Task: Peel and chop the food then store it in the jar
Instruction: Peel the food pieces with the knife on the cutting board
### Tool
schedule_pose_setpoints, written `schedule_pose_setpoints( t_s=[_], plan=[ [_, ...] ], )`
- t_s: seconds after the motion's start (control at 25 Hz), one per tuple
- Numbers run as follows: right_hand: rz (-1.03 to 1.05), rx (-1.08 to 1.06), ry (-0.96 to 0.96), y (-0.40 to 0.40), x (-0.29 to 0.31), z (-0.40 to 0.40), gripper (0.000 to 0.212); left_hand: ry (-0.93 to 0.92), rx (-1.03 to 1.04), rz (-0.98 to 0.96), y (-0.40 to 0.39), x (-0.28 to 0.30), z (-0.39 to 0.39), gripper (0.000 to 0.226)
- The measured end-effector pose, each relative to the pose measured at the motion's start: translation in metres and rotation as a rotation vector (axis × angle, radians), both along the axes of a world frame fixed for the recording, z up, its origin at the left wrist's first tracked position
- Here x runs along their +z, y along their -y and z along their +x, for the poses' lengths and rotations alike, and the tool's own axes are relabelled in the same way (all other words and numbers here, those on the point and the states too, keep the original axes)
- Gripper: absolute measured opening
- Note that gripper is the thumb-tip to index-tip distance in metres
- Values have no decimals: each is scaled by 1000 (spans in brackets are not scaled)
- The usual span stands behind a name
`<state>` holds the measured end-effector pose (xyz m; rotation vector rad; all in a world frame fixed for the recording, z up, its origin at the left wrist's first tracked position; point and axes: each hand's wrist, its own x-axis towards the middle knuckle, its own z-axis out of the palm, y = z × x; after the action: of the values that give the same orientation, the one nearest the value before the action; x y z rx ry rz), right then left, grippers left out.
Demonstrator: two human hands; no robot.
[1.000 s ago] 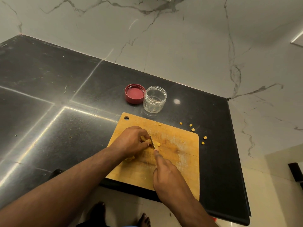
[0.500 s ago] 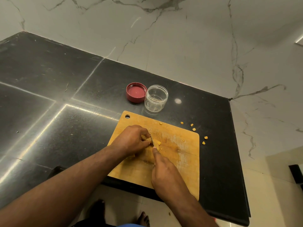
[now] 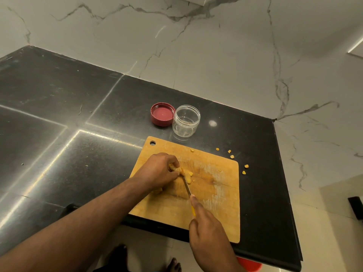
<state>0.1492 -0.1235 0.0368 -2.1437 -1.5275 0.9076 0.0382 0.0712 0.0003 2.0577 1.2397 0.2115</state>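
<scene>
On the wooden cutting board [image 3: 220, 209] my left hand [image 3: 157, 171] pinches a piece of yellow food [image 3: 177, 169] with curled fingers. My right hand [image 3: 208, 230] grips a knife [image 3: 187, 187] by its yellow handle, index finger laid along the blade's back. The blade tip rests against the yellow food beside cut pieces [image 3: 189, 178]. A clear jar [image 3: 186, 120] stands open just beyond the board. Its red lid [image 3: 162, 114] lies upside down to the jar's left.
Several small yellow bits [image 3: 230, 154] lie scattered on the black counter [image 3: 59, 114] right of the board's far corner. The counter ends close on the right and at the front edge. A marble wall [image 3: 216, 46] rises behind. Bare feet show on the floor below.
My right hand has drawn back toward me, so more of the knife blade shows. The left hand stays on the food.
</scene>
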Motion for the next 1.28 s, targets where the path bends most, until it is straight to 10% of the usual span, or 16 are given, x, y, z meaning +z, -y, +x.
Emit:
schedule_pose_setpoints(
  t_s=[1.28],
  plan=[
    [36, 17, -90, -5, -4, 28, 49, 206, 198, -149, -16, 8, -26, 22]
  ],
)
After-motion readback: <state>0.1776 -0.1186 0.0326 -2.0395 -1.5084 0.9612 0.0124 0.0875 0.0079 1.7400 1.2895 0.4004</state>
